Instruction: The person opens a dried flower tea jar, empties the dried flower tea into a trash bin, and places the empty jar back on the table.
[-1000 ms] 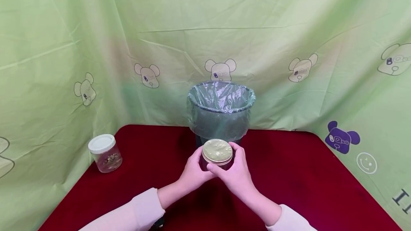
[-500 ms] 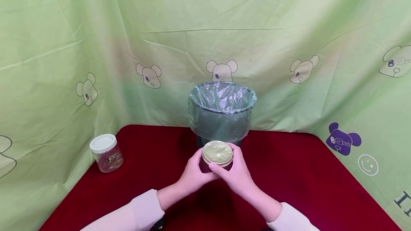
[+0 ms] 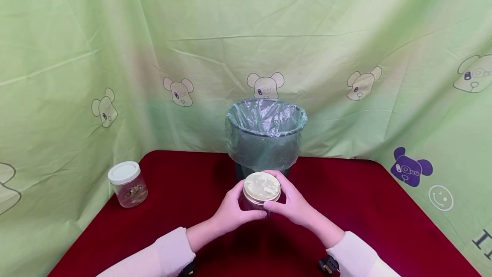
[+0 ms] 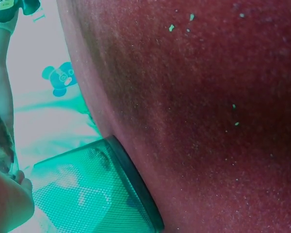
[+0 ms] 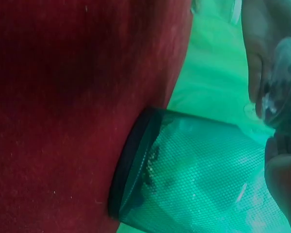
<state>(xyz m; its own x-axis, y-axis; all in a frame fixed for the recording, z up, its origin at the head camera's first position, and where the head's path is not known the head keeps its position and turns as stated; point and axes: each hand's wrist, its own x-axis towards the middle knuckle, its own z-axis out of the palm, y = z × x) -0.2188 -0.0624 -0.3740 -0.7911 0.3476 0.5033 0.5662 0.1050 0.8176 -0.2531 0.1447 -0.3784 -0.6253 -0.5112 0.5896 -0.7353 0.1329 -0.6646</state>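
Both hands hold a clear jar with a gold-coloured, dented lid, in front of the bin in the head view. My left hand grips the jar's body from the left, its thumb across the near side. My right hand grips the lid's edge from the right, thumb in front and fingers behind. The far fingers of both hands are mostly hidden. In the right wrist view, dark contents show faintly through the jar; what they are cannot be told.
A mesh bin with a clear plastic liner stands behind the hands. A white-lidded jar holding small brownish pieces stands at the left. Tiny pale crumbs lie on the red tablecloth. Green printed curtains enclose the table.
My right hand has turned about the lid, its thumb shifting right and its wrist swinging outward. The lid's dents look turned. The left hand has stayed nearly in place, still gripping the jar.
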